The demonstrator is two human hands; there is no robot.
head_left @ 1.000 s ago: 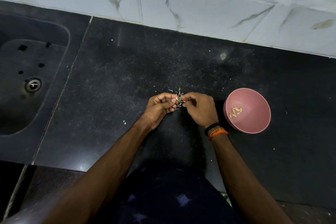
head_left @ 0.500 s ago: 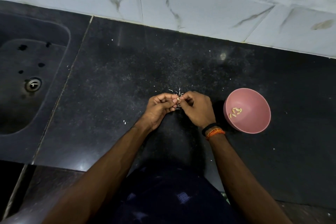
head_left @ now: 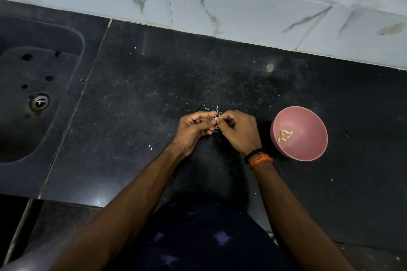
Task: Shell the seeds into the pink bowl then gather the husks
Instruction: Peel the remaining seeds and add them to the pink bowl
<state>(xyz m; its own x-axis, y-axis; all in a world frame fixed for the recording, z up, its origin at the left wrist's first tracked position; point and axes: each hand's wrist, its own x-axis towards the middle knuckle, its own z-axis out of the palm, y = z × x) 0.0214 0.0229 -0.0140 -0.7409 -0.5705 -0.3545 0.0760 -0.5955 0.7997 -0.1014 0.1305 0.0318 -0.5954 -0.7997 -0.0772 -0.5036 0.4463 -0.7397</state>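
Pinching one pale seed (head_left: pixel 216 118) between them, the left hand (head_left: pixel 193 131) and right hand (head_left: pixel 239 131) meet fingertip to fingertip over the black counter (head_left: pixel 132 116), both curled tight on it. Off to the right sits the pink bowl (head_left: pixel 308 149) with a few shelled kernels (head_left: pixel 285 134) inside. Just past the fingers lies a little scatter of husks (head_left: pixel 212 109), then the marble-tiled wall (head_left: pixel 220 6).
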